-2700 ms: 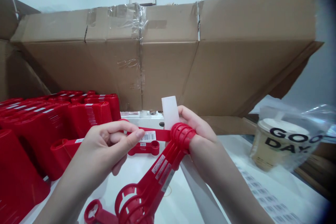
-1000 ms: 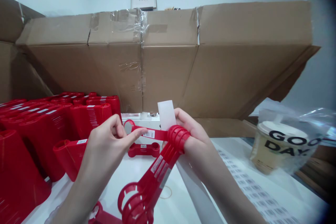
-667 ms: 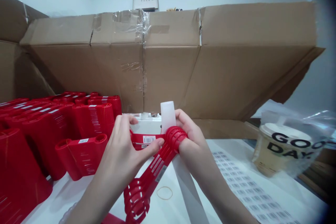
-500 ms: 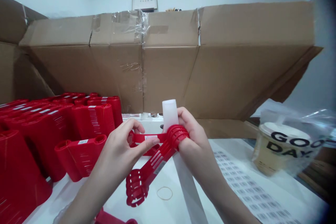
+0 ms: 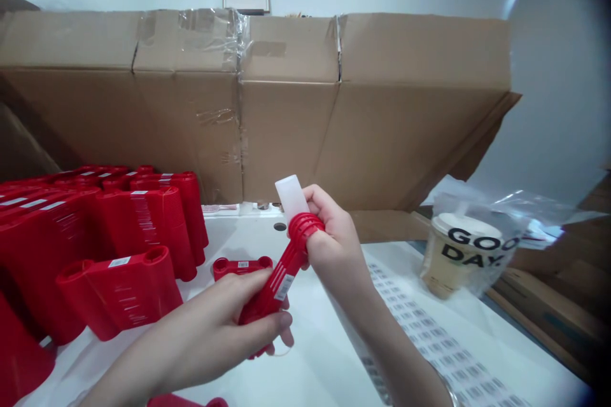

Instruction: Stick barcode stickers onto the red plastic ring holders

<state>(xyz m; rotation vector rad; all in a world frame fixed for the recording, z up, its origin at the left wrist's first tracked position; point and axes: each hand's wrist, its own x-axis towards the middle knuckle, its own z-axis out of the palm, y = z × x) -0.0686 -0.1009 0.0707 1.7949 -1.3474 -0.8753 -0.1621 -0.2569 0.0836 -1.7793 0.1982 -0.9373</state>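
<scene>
Between left hand and right hand, both clenched, sits a ribbed red plastic part (barcode-stickered).

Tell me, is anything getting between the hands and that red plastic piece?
Nothing visible does. The left hand grips the lower part of the red plastic piece directly, and the right hand wraps around its ringed top end. The white block sits beyond that end, by the right hand's fingers, not between them.

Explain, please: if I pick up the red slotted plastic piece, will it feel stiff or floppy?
Probably stiff: the red slotted plastic piece runs straight between the left hand and the right hand. It is likely light for its size, because its walls look thin and slotted.
</scene>
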